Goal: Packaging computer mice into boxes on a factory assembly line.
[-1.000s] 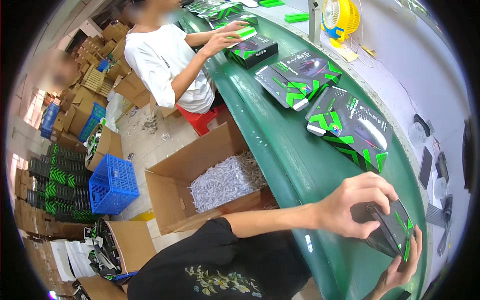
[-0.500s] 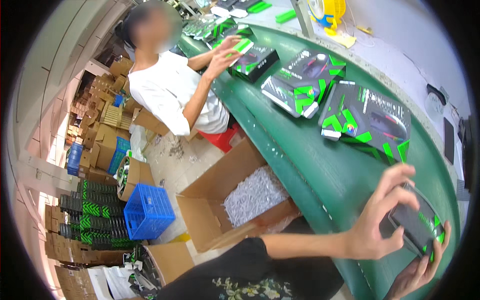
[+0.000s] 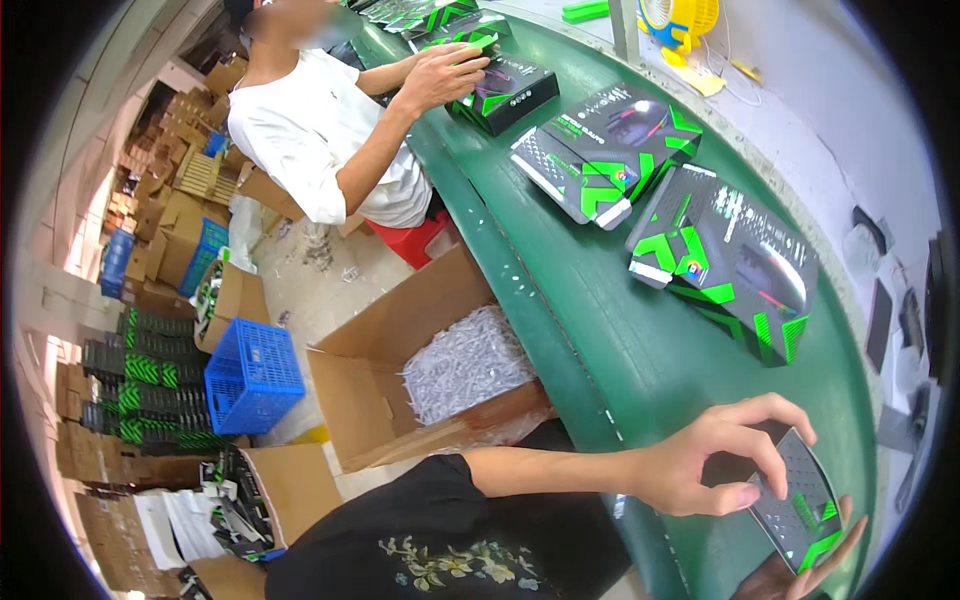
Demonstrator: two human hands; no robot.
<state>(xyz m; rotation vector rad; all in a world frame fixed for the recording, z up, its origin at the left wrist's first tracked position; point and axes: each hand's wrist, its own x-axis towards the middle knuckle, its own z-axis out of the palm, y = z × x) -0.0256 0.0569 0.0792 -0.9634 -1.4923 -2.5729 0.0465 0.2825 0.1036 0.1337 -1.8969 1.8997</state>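
Observation:
A small flat dark box (image 3: 808,487) with green chevrons at one end is tilted over the green belt at the lower right. My right hand (image 3: 838,552), partly cut off by shadow at the rim, holds it from below, its fingers along the green end. My left hand (image 3: 705,462) reaches over from the left with bent, spread fingers. Its index fingertip is by the box's far corner, while the thumb and middle finger are at the near side; whether they press on it is hard to see. Beyond lies a larger black and green mouse box (image 3: 735,265).
Another mouse box (image 3: 610,150) lies farther along the green conveyor belt (image 3: 560,300). A co-worker in white (image 3: 320,140) handles a further box (image 3: 510,95). A carton of shredded paper (image 3: 350,410) and a blue crate (image 3: 255,380) stand left of the belt. A yellow fan (image 3: 690,20) is at the back.
The view has shifted, so the scene sits farther left. My left hand's fingers are lower, closer to the small box, whose face is turned differently. The co-worker's hands have come down onto their box.

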